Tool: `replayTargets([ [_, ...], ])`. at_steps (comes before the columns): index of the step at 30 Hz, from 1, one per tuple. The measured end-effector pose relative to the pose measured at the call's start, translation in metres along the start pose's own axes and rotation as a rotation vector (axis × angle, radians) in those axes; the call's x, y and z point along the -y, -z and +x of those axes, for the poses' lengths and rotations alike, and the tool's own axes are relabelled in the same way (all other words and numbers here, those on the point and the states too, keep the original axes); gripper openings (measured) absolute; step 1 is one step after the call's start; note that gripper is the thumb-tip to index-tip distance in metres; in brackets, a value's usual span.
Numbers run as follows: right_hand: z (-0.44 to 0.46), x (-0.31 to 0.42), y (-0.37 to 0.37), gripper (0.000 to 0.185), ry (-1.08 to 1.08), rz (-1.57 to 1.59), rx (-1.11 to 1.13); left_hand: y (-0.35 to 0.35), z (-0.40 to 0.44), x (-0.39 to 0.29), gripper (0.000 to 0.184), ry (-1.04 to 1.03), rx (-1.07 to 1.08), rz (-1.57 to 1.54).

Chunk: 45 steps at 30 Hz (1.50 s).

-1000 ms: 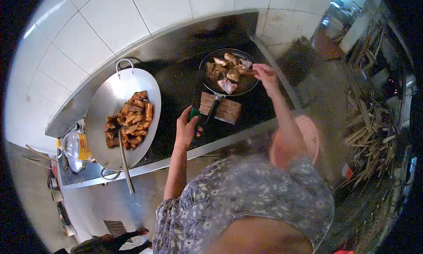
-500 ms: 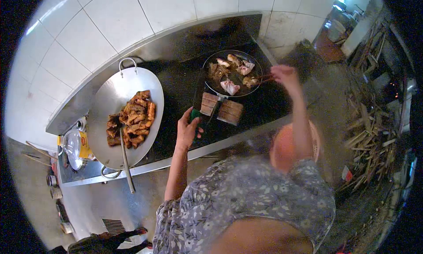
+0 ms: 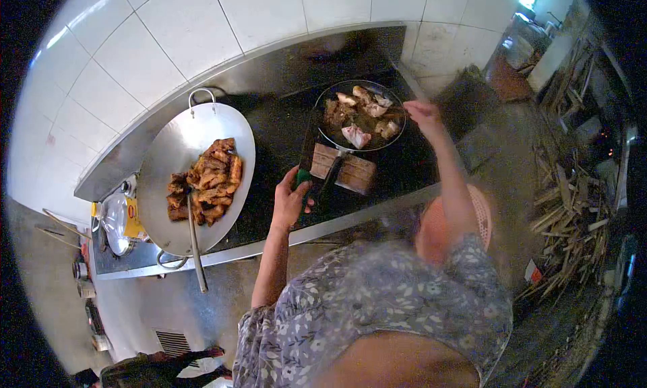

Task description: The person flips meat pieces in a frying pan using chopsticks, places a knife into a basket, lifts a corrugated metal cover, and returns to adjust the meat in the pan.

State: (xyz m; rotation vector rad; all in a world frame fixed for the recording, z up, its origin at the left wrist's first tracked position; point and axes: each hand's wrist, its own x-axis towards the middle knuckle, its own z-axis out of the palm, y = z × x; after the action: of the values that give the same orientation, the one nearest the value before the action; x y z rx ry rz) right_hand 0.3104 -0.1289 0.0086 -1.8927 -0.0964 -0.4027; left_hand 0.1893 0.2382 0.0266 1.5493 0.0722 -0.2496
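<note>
My left hand is closed round the green handle of a dark-bladed knife, beside the frying pan's black handle. Meat pieces lie apart in the frying pan. At the pan's right rim is my right hand, its fingers pinched on thin chopsticks whose tips are hard to make out. A brown block sits under the pan's handle. To the left, a large metal wok holds browned meat and a long-handled metal utensil.
A clear bottle with a yellow label stands left of the wok. A pink perforated basket is beneath my right arm. Firewood lies at the right. Part of another person shows at the bottom left.
My right hand moved right from over the pan, then slightly back to its rim. One meat piece has shifted to the pan's right side. My left hand keeps hold of the knife.
</note>
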Motion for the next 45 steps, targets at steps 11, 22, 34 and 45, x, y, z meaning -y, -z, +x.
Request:
replayTargets([
  [11,-0.007,0.005,-0.006,0.026,-0.237,0.283,-0.02,-0.002,0.002,0.002,0.042,-0.003,-0.001,0.029],
  [22,-0.028,0.056,0.025,0.021,-0.199,0.249,-0.027,-0.008,0.007,0.009,0.043,-0.035,0.018,-0.011],
  [34,-0.042,0.028,0.026,0.015,-0.196,0.083,-0.078,-0.019,0.017,-0.002,0.045,0.005,0.062,0.002],
  [45,-0.028,0.023,0.023,0.014,0.1,-0.292,0.068,-0.012,0.015,0.003,0.046,0.009,0.052,0.034],
])
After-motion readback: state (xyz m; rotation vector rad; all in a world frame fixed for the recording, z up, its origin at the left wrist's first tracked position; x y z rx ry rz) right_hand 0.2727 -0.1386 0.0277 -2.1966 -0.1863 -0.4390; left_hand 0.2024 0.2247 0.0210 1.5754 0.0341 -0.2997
